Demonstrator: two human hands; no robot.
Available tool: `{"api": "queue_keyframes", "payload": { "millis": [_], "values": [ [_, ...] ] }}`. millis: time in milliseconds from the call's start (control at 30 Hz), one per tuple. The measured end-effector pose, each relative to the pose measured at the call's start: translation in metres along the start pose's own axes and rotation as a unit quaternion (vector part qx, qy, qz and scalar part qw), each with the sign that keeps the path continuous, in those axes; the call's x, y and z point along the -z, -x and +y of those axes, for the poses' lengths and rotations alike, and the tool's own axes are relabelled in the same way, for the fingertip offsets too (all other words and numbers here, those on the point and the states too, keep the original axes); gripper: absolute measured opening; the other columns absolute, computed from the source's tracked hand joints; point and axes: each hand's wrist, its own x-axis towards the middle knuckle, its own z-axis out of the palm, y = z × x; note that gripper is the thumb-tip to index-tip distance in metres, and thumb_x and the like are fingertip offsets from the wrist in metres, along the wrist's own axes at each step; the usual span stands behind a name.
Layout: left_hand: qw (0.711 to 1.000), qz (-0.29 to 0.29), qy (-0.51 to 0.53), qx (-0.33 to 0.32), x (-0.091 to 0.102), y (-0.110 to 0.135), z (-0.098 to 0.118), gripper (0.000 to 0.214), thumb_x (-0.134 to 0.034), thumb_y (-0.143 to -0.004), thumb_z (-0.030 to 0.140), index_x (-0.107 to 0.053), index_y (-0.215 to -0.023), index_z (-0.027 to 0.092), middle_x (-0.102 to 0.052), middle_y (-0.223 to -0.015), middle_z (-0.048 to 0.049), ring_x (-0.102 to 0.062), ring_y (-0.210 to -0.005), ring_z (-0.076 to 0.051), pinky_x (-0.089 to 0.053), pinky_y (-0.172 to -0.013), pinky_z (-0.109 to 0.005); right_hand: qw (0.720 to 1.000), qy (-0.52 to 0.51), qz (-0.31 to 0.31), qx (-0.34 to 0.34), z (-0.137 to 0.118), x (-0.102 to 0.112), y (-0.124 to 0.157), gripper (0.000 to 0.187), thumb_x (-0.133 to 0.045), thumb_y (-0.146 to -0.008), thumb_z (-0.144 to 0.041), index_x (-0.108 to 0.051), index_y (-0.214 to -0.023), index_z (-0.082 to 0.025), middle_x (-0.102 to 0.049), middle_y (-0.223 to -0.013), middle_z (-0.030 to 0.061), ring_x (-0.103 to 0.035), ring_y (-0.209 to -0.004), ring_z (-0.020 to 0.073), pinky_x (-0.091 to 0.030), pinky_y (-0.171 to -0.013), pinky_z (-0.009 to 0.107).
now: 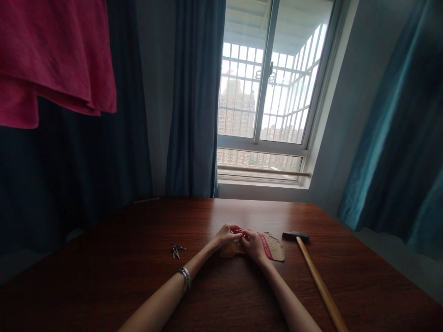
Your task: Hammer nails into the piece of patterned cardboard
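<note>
My left hand (228, 235) is closed in a pinch, its fingertips meeting those of my right hand (253, 244). Between the fingertips shows a small red patterned piece (236, 229) with white specks; whether it is joined to the piece below cannot be made out. Beneath both hands a flat tan piece (277, 250) lies on the table, dotted with small holes and marked with dark slanted strokes along its far edge. A red patterned band (266, 245) crosses it just right of my right hand. The fingers partly cover its middle.
A hammer with a dark head (296, 236) and a long wooden handle (320, 283) lies to the right on the brown wooden table (138, 276). Several small metal nails or bits (176, 250) lie left of my hands. Pink cloth (69, 60) hangs at upper left.
</note>
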Motion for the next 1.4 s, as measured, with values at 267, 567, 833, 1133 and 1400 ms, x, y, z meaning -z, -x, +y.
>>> {"api": "queue_keyframes", "payload": {
  "millis": [267,567,833,1133,1400],
  "values": [
    [1.0,0.027,-0.002,0.005,-0.001,0.006,0.003,0.029,-0.063,-0.068,0.033,-0.064,-0.089,0.014,-0.066,-0.08,-0.0044,-0.058,-0.072,-0.015,-0.043,-0.064,-0.022,1.0,0.011,-0.002,0.001,-0.002,0.0,0.001,0.019,-0.049,-0.079,-0.026,-0.068,-0.079,-0.022,-0.063,-0.078,0.0018,-0.058,-0.067,0.0137,-0.042,-0.064,0.022],
    [0.999,0.046,-0.027,0.006,-0.004,0.009,0.008,0.024,-0.059,-0.071,0.037,-0.063,-0.075,0.014,-0.064,-0.071,-0.0024,-0.055,-0.066,-0.013,-0.041,-0.061,-0.021,0.997,0.075,-0.009,-0.008,-0.001,-0.001,0.003,0.017,-0.048,-0.079,-0.024,-0.065,-0.076,-0.022,-0.06,-0.079,0.0015,-0.056,-0.066,0.012,-0.04,-0.06,0.021],
    [0.998,0.049,-0.043,0.008,-0.005,0.007,-0.003,0.021,-0.059,-0.07,0.033,-0.064,-0.076,0.014,-0.065,-0.071,-0.002,-0.056,-0.065,-0.013,-0.041,-0.059,-0.021,0.999,0.048,-0.011,0.003,-0.005,0.001,0.004,0.019,-0.048,-0.079,-0.023,-0.067,-0.076,-0.022,-0.06,-0.077,0.002,-0.057,-0.07,0.0138,-0.041,-0.066,0.022],
    [0.998,0.051,-0.038,0.019,-0.006,0.008,-0.009,0.018,-0.056,-0.068,0.027,-0.064,-0.078,0.014,-0.065,-0.073,-0.0026,-0.057,-0.065,-0.013,-0.042,-0.06,-0.021,0.995,0.099,-0.005,0.033,-0.012,0.044,0.008,0.025,-0.046,-0.079,-0.02,-0.066,-0.094,-0.022,-0.062,-0.086,0.0059,-0.057,-0.087,0.0193,-0.041,-0.078,0.027],
    [0.994,0.053,-0.076,0.055,-0.004,0.01,-0.001,0.025,-0.055,-0.067,0.03,-0.066,-0.08,0.012,-0.065,-0.074,-0.0034,-0.057,-0.066,-0.013,-0.04,-0.059,-0.02,0.969,0.219,0.065,-0.091,0.014,0.119,0.023,0.028,-0.045,-0.077,-0.024,-0.066,-0.094,-0.017,-0.064,-0.09,0.0087,-0.056,-0.088,0.0218,-0.039,-0.082,0.03]
  ]
}}
